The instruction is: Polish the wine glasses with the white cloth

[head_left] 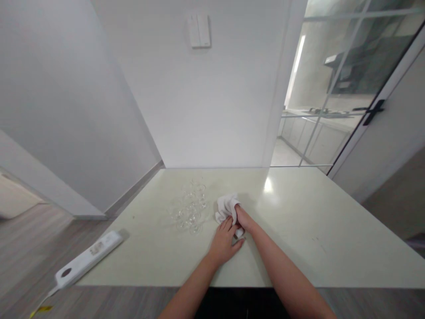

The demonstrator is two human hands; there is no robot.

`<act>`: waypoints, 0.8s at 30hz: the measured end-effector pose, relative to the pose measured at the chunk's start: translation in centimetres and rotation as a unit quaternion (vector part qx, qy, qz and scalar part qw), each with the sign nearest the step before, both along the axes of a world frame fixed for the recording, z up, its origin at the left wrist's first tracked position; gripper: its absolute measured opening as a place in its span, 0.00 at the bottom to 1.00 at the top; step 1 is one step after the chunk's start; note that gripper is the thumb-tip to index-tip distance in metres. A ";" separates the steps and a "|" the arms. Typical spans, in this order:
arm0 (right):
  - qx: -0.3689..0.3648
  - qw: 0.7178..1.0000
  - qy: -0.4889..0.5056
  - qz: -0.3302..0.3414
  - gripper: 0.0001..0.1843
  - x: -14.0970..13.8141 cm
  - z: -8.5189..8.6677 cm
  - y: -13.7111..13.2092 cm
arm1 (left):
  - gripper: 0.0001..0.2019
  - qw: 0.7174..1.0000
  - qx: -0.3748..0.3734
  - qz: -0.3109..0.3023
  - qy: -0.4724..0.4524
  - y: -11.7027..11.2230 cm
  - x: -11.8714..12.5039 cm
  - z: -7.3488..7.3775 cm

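A bunched white cloth (226, 204) is at the middle of the pale tabletop (292, 248). My right hand (244, 217) grips it from the right, its fingers mostly hidden in the folds. Against the cloth's near side, my left hand (225, 241) has its fingers and thumb curved around something small and glassy, which I cannot make out clearly. To the left of both hands stands a close group of several clear glasses (191, 210), whose outlines blur into the tabletop.
A white power strip (89, 257) with a cable lies across the table's left edge. Behind the table rises a white wall (212, 110) with a switch plate (199, 31). At the right is a glazed door with a black handle (373, 111).
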State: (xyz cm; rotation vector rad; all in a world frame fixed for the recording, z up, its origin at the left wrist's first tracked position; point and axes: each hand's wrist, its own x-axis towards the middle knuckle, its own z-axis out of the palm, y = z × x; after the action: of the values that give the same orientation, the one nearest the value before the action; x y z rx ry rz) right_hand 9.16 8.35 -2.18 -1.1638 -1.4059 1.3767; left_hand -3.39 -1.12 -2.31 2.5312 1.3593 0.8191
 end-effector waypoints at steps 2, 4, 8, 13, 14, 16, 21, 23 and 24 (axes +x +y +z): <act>0.000 1.000 -0.003 -0.001 0.38 0.0 0.2 -0.1 | 0.19 1.000 0.001 0.002 -0.002 0.0 0.0 0.0; -0.004 1.000 -0.005 0.000 0.37 0.0 0.4 -0.2 | 0.19 1.000 0.001 0.002 -0.003 0.0 0.0 0.1; -0.012 1.000 -0.006 -0.008 0.36 0.1 0.6 -0.4 | 0.19 1.000 -0.003 -0.001 0.000 0.0 0.0 0.1; -0.017 1.000 0.001 -0.016 0.36 0.0 0.6 -0.4 | 0.19 1.000 0.001 0.006 -0.002 0.0 0.0 0.0; -0.015 1.000 0.003 -0.017 0.36 0.0 0.5 -0.4 | 0.19 1.000 0.003 0.004 -0.003 0.0 0.0 0.0; -0.011 1.000 0.004 -0.018 0.37 0.0 0.5 -0.4 | 0.19 1.000 0.008 0.002 -0.007 0.0 0.0 0.0; 0.007 1.000 -0.025 -0.016 0.38 0.1 0.6 -0.4 | 0.19 1.000 0.011 0.007 -0.009 0.0 0.1 0.0; 0.009 0.999 -0.038 -0.016 0.38 0.2 0.6 -0.4 | 0.19 1.000 0.006 0.009 -0.003 0.0 0.1 0.0; 0.011 0.999 -0.042 -0.015 0.38 0.2 0.5 -0.4 | 0.20 1.000 0.004 0.009 -0.001 0.0 0.1 0.0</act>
State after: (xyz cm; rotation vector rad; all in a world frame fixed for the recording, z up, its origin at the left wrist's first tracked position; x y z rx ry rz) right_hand 9.36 7.97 -1.68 -1.2356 -1.4526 1.3024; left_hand -3.27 -1.15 -2.34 2.5276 1.3843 0.8321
